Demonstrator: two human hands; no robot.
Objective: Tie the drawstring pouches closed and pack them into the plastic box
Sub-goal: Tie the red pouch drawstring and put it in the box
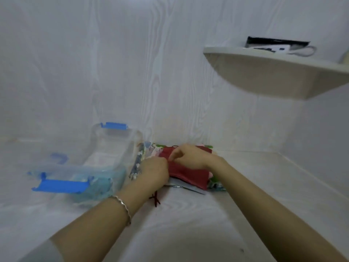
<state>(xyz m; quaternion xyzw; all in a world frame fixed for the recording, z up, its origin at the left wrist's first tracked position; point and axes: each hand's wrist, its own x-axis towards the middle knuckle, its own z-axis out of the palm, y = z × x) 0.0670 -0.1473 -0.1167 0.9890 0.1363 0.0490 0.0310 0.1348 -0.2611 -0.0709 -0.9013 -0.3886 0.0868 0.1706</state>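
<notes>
Red cloth, judged soft, light and limp, forms the pouch (186, 174) lying atop the pile (217, 184) just beside the box (120, 140); its left end is gripped by the curled left hand (154, 172); the right hand (190, 156) is bent onto it, its hold not discernible; the cord (155, 199) is best pulled.

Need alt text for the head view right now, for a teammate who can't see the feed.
The left hand grips a red pouch atop a pile of patterned pouches, the right hand on its upper edge, grip blurred. A clear plastic box with blue latches sits open to the left.
</notes>
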